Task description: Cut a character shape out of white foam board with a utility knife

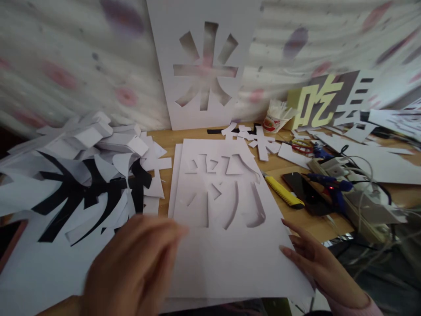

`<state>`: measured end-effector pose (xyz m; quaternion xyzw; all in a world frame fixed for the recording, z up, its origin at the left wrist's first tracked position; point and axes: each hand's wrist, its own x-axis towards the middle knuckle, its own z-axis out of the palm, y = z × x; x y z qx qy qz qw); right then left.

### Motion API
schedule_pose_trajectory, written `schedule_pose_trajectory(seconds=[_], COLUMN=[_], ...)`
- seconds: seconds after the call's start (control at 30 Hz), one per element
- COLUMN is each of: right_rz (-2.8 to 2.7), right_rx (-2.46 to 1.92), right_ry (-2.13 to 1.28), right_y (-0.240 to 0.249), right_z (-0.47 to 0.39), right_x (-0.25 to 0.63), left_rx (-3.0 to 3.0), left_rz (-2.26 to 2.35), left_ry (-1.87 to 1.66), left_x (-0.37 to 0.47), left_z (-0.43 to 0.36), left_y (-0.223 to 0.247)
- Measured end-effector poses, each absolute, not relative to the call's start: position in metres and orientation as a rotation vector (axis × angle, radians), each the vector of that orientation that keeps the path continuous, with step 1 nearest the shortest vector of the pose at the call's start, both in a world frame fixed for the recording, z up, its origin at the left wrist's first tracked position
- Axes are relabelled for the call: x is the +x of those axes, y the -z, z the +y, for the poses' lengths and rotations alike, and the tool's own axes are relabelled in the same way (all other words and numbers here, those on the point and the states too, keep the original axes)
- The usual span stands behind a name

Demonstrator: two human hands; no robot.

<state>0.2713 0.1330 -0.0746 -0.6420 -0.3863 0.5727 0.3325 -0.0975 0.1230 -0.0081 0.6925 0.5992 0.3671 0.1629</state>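
Note:
A white foam board (230, 259) with a cut-out Chinese character lies in front of me, with another white sheet (173, 184) showing under its left edge. At its right edge, my right hand (311, 259) grips the board, thumb on top and fingers along the side. Over the lower left part of the board hovers my left hand (134, 263), slightly blurred, with fingers curled and pressed together. Whatever it may hold is hidden. To the left lie black and white cut strokes (95, 193) in a loose pile.
A board with a cut-out 米 (164, 66) leans upright at the back. On the right are a yellow utility knife (284, 192), a phone (305, 193), a blue glue gun (329, 181), a power strip (355, 197) with cables, a paper cup (272, 123) and scraps (261, 142).

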Motion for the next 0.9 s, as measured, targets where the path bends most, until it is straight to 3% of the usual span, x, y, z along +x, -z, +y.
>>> schedule_pose_trajectory(seconds=[0.2,0.5,0.67,0.9], right_rz=[-0.899,-0.759,-0.747,-0.779], right_rx=[-1.690,-1.673,-1.666,-1.546], right_ry=[-1.510,-1.600,-1.559,-1.619], right_y=[0.081,0.089,0.086,0.092], right_z=[0.136,0.137,0.135,0.136], right_x=[0.275,0.281,0.270,0.262], left_rx=[2.100,2.031,1.938,1.518], left_rz=[1.736,1.851,1.965,1.600], left_ry=[-0.571,-0.381,-0.406,-0.963], left_x=[-0.090,-0.079,-0.078,-0.066], left_z=[0.207,0.218,0.217,0.214], left_y=[0.058,0.077,0.089,0.057])
